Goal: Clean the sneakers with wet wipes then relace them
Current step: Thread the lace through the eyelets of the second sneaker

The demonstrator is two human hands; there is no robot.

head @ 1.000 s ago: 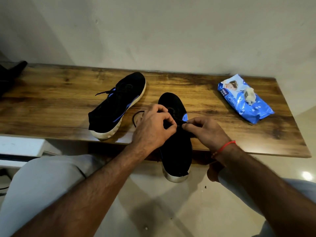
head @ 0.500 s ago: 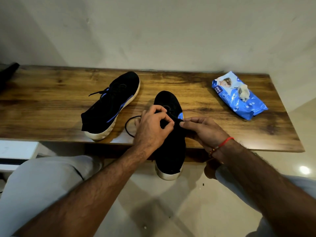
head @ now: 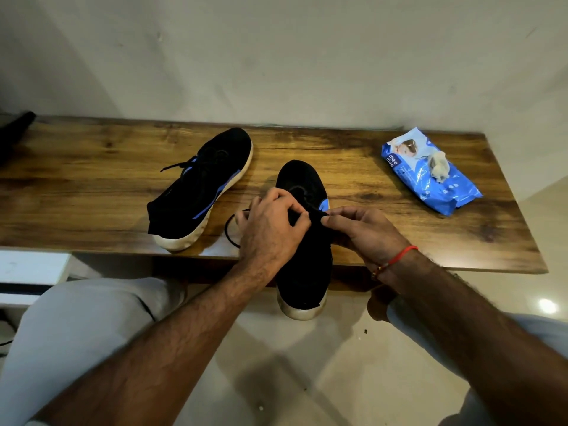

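Two black sneakers (head: 201,186) with blue side accents and off-white soles sit on a streaked brown wood-grain desk (head: 92,179); at two o'clock, a glossy blue-and-white wipes pack (head: 430,182). A red thread bracelet (head: 399,256) circles one wrist.

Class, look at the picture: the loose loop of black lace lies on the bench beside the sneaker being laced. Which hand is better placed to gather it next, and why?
Probably the left hand: the lace loop lies right beside it, left of the sneaker. The right hand would have to cross the shoe, and it pinches the lace there.
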